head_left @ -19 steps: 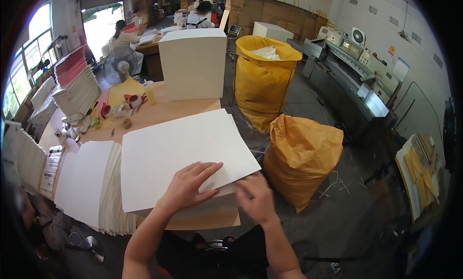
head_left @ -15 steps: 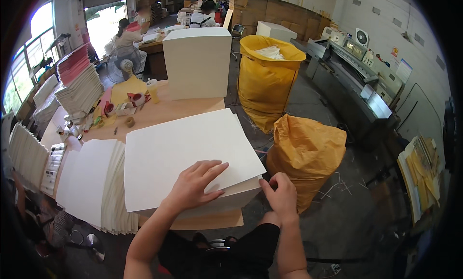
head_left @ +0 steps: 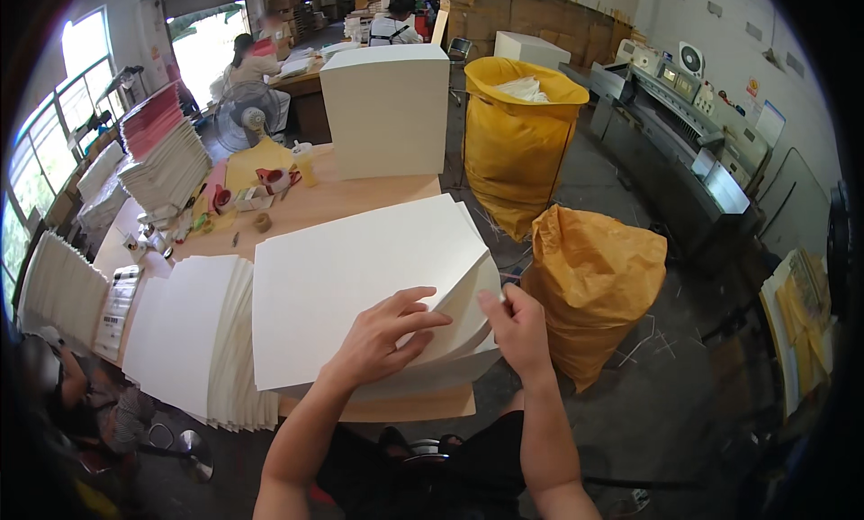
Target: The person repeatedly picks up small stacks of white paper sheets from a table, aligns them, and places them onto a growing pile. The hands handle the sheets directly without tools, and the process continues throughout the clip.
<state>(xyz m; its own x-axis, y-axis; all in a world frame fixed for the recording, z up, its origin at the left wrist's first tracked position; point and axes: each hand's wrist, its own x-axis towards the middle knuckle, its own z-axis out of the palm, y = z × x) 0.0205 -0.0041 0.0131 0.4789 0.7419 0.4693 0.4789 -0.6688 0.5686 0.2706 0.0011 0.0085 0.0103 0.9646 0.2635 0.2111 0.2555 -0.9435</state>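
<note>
- I see the right hand (head_left: 520,333) with its thumb and forefinger pinching a curled corner (head_left: 470,311) of white sheets.
- From my view, the left hand (head_left: 382,334) has its fingers loosely spread over the near edge of the top; I can't tell how firmly they press.
- The paper stack (head_left: 346,286) lies under the left fingers and just left of the right ones, its near right corner bowed upward.
- It rests on the tan table (head_left: 351,196), beside a fanned stack (head_left: 180,327) on its left.
- Farther out, I have a tall white block (head_left: 385,115) beyond it, and an orange sack (head_left: 594,286) and yellow sack (head_left: 522,151) to the right.
</note>
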